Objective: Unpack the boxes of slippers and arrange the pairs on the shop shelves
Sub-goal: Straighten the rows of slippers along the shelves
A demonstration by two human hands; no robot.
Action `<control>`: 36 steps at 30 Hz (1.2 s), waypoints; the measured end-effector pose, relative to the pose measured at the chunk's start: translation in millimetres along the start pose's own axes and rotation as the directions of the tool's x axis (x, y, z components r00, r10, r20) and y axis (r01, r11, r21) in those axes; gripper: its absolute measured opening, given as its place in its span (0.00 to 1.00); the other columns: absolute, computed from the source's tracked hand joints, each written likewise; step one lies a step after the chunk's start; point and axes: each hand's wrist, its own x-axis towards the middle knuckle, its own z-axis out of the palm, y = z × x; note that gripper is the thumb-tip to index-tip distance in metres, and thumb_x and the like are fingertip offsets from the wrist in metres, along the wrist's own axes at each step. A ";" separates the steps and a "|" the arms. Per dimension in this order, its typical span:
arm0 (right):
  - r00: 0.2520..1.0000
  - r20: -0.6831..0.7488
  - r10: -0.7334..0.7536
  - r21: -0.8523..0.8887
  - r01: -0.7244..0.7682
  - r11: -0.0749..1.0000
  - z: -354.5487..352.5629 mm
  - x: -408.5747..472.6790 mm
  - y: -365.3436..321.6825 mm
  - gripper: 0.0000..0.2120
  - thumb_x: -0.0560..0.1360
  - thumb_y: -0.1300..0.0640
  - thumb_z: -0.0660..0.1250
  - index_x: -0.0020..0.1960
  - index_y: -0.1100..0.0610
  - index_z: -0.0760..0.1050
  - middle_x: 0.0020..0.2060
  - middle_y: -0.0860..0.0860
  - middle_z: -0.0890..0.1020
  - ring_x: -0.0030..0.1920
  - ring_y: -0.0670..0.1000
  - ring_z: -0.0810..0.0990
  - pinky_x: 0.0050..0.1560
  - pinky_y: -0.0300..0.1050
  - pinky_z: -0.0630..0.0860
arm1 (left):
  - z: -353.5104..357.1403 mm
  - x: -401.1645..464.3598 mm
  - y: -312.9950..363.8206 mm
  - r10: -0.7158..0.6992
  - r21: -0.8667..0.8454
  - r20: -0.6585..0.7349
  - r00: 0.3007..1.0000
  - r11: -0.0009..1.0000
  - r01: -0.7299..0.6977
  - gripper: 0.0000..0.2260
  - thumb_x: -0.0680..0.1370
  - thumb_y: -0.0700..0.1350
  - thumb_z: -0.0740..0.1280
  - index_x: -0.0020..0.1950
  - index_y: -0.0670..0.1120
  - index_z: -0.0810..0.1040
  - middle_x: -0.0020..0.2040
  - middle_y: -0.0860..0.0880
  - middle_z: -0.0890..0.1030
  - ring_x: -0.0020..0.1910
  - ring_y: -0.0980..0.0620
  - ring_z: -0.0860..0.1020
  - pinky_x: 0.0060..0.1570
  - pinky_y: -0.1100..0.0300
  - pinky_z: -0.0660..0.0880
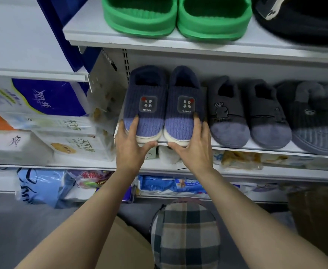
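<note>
Blue slippers: a navy pair (164,105) with lighter blue toes and cream soles, side by side on the middle shelf (275,150), toes at the front edge; each bears a dark patch reading "Happy".
Left hand: left hand (132,140) grips the toe of the left slipper, fingers curled over the knit and outer side, thumb under the sole at the shelf edge.
Right hand: right hand (193,141) grips the toe of the right slipper the same way, fingers on top and outer side, thumb beneath.
Neighbours: grey rabbit-motif slippers (248,115) stand just beside the blue pair on the right; a further grey-blue slipper (312,121) sits beyond them.
Upper shelf: green slides (176,16) sit side by side; a black shoe (302,18) lies to their right, partly cut off.
Left bay: stacked tissue packs (48,117).
Below: a plaid slipper (186,233), close to the camera between the forearms; cardboard box (124,247) beside it.
</note>
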 end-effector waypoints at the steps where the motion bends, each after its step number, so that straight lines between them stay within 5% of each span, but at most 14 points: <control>1: 1.000 0.011 0.001 0.003 -0.001 1.000 -1.6 0.1 0.2 0.54 0.68 0.39 0.77 0.81 0.51 0.48 0.78 0.58 0.56 0.77 0.61 0.58 0.72 0.58 0.66 | -0.3 -0.1 1.1 -0.003 0.013 -0.001 1.000 1.000 0.003 0.42 0.70 0.58 0.76 0.79 0.53 0.61 0.79 0.40 0.55 0.77 0.41 0.57 0.74 0.45 0.59; 10: 0.996 -0.077 -0.049 0.047 0.053 0.997 -72.1 5.7 25.1 0.36 0.79 0.41 0.66 0.79 0.56 0.58 0.78 0.58 0.60 0.77 0.58 0.62 0.71 0.52 0.66 | 19.8 0.1 86.2 0.117 0.106 -0.085 0.989 0.988 -0.108 0.39 0.71 0.59 0.76 0.76 0.46 0.65 0.74 0.37 0.63 0.74 0.38 0.61 0.71 0.44 0.64; 15: 0.974 -0.224 -0.024 -0.058 0.011 0.998 -119.5 25.3 85.8 0.29 0.78 0.44 0.69 0.70 0.63 0.69 0.65 0.63 0.72 0.67 0.64 0.70 0.64 0.56 0.73 | 71.4 -21.9 156.3 0.196 0.019 0.002 0.981 0.980 -0.196 0.39 0.71 0.57 0.75 0.77 0.46 0.65 0.74 0.39 0.65 0.73 0.40 0.62 0.70 0.46 0.65; 18: 0.968 -0.249 0.035 -0.167 -0.079 0.983 -139.4 35.3 132.4 0.33 0.75 0.43 0.72 0.71 0.63 0.69 0.68 0.66 0.71 0.72 0.66 0.65 0.70 0.63 0.67 | 109.5 -38.7 181.6 0.156 -0.037 0.084 0.984 0.987 -0.153 0.40 0.72 0.57 0.75 0.79 0.47 0.62 0.78 0.41 0.61 0.77 0.43 0.58 0.73 0.50 0.60; 22: 0.986 -0.140 0.089 -0.158 -0.111 0.981 -154.7 43.6 178.9 0.43 0.71 0.40 0.75 0.78 0.56 0.60 0.77 0.62 0.60 0.77 0.64 0.57 0.75 0.59 0.62 | 150.9 -44.1 193.7 0.032 -0.023 0.103 0.994 0.999 -0.030 0.45 0.68 0.60 0.77 0.78 0.47 0.62 0.76 0.39 0.62 0.75 0.39 0.60 0.73 0.45 0.62; 28: 0.997 0.006 0.080 -0.055 -0.079 0.995 -155.7 49.4 205.7 0.51 0.65 0.38 0.78 0.79 0.50 0.56 0.78 0.56 0.57 0.76 0.62 0.61 0.68 0.56 0.69 | 180.6 -46.3 199.3 -0.039 0.013 0.006 0.999 0.999 0.039 0.49 0.63 0.60 0.80 0.78 0.47 0.62 0.73 0.36 0.63 0.70 0.35 0.66 0.69 0.45 0.68; 36: 0.996 -0.075 0.040 -0.015 -0.042 0.999 -144.5 48.2 214.7 0.49 0.63 0.38 0.80 0.77 0.52 0.61 0.76 0.59 0.62 0.73 0.64 0.65 0.69 0.58 0.70 | 187.8 -48.7 193.3 -0.060 -0.040 -0.049 0.997 0.998 0.058 0.47 0.65 0.56 0.81 0.78 0.47 0.63 0.65 0.36 0.71 0.64 0.36 0.70 0.65 0.45 0.71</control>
